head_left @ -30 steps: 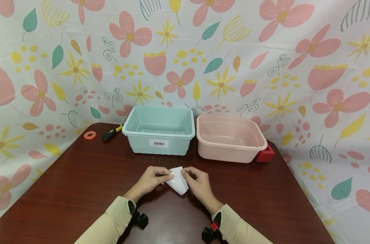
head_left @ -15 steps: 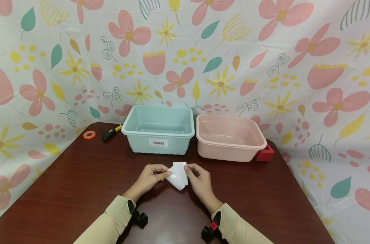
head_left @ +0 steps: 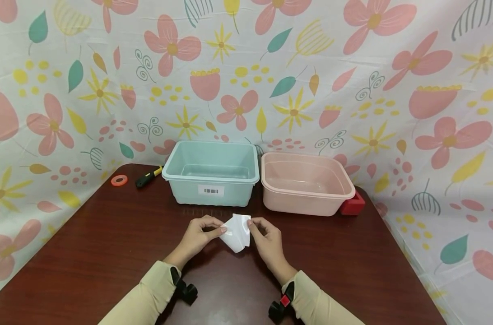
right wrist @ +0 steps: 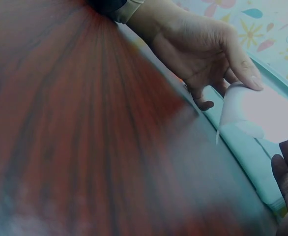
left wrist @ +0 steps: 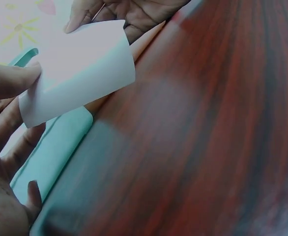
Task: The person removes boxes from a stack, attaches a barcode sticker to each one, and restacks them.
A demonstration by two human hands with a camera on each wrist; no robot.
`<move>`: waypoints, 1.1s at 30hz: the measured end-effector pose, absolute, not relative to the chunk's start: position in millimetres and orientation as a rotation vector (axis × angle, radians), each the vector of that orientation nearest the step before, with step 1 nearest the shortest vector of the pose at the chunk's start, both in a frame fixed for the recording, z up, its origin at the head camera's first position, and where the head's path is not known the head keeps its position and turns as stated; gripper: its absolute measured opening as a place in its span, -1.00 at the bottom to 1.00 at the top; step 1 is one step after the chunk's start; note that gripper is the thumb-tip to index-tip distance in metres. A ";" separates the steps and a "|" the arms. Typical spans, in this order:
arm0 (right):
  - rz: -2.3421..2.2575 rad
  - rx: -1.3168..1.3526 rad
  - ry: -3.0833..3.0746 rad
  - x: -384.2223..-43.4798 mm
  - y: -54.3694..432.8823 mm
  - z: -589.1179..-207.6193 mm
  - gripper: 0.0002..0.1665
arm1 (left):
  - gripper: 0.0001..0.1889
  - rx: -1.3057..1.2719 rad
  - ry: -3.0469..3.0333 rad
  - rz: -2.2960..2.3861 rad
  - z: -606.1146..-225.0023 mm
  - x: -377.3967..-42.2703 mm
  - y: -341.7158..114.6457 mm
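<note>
A small glossy white paper sheet hangs between both hands, over the table in front of the bins. It has a squared upper right part and a lower part that bends toward the person. My left hand pinches its left edge between thumb and fingers. On the opposite edge, my right hand grips it with thumb and forefinger. The left wrist view shows the white sheet bowed, with the left thumb on top of it. From the right wrist, the sheet curls under near the left hand.
A light blue bin with a barcode label stands behind the hands. Right of it sit a pink bin and a red object. A screwdriver-like tool and an orange ring lie left on the dark wooden table.
The sheet has risen slightly away from the person and shows more of its surface, its upper right part spreading out. Both hands have kept their hold, fingers shifting a little.
</note>
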State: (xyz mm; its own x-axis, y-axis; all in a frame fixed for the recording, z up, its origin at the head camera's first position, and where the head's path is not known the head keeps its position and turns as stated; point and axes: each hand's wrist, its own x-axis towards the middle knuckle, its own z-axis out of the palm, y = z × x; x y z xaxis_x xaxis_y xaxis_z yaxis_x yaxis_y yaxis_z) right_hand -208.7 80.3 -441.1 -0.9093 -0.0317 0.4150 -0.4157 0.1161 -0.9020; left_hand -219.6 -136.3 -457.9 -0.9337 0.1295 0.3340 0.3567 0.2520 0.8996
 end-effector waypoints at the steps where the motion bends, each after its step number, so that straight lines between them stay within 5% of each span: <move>1: 1.861 0.436 -2.107 -208.7 80.2 -440.9 -0.80 | -0.93 -0.461 -2.323 -1.753 -453.1 -216.6 -136.0; 33: 1.997 0.337 -2.091 -214.4 85.6 -443.0 -0.82 | -0.91 -0.283 -2.230 -1.783 -435.0 -208.0 -134.8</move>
State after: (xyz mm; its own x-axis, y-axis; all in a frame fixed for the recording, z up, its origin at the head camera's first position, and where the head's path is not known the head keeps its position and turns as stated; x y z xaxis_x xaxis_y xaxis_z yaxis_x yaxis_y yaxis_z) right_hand -214.4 85.6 -443.0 -0.9470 -0.0071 0.3213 -0.3213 0.0446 -0.9459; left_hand -208.0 -134.8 -435.0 -0.9440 -0.0167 0.3296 0.3179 0.2223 0.9217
